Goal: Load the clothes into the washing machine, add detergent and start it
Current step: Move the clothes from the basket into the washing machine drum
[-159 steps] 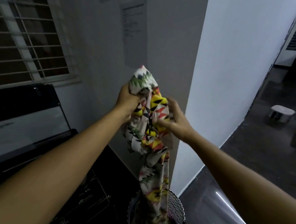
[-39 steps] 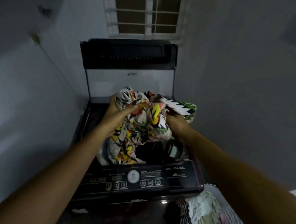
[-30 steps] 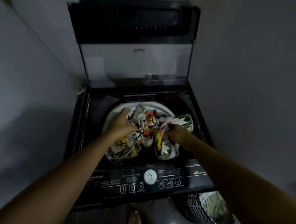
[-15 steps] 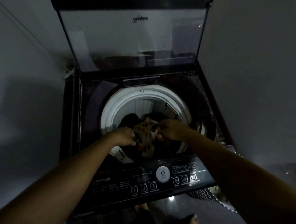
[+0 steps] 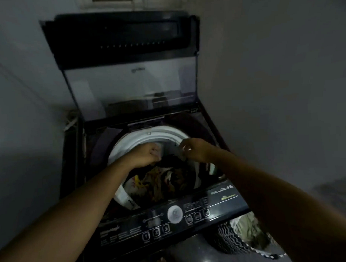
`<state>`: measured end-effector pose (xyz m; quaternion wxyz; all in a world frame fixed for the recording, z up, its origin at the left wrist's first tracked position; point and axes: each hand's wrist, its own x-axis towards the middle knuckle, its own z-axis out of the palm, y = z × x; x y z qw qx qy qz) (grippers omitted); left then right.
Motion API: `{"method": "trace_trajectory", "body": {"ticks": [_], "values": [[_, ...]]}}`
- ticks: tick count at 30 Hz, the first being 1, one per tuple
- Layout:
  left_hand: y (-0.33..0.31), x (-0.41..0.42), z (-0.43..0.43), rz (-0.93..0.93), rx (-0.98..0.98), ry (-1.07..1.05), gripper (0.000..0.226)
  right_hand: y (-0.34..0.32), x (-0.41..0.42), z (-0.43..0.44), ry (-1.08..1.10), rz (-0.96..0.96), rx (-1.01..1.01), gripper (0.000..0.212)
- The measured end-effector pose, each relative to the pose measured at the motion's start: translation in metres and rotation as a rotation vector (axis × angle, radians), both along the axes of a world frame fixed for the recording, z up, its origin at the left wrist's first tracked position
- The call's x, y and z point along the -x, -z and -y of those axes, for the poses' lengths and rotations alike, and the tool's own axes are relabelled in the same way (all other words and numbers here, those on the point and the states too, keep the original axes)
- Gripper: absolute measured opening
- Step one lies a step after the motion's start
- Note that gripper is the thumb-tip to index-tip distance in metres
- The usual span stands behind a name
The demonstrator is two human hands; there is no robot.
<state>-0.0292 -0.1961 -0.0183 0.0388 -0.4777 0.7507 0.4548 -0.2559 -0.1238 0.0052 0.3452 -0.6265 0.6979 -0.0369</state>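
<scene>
Left hand (image 5: 147, 156) and right hand (image 5: 197, 149) above multicoloured patterned cloth (image 5: 160, 181) inside black top-loading washing machine (image 5: 120, 232), fingers (image 5: 155, 152) loosely curled, holding nothing.

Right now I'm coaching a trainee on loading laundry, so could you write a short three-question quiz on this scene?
1. True or false: the washer lid stands open.
2. Where does the patterned garment lie? A inside the drum; B on a chair; C on a shelf.
3. Fill in: more clothes wait at lower right in the zigzag-patterned ___.
Key: 1 true; 2 A; 3 basket.
</scene>
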Motion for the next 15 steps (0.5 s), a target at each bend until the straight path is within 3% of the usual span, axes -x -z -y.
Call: {"method": "trace_trajectory", "body": {"ticks": [8,15], "values": [[-0.062,0.135,-0.018,-0.301,0.137,0.087,0.028,-0.076,0.111,-0.068,0.269,-0.032,0.164,0.032],[-0.057,0.262,-0.103,-0.418,0.056,0.252,0.024,-0.063,0.227,-0.183,0.527,-0.042,0.136,0.033]]}}
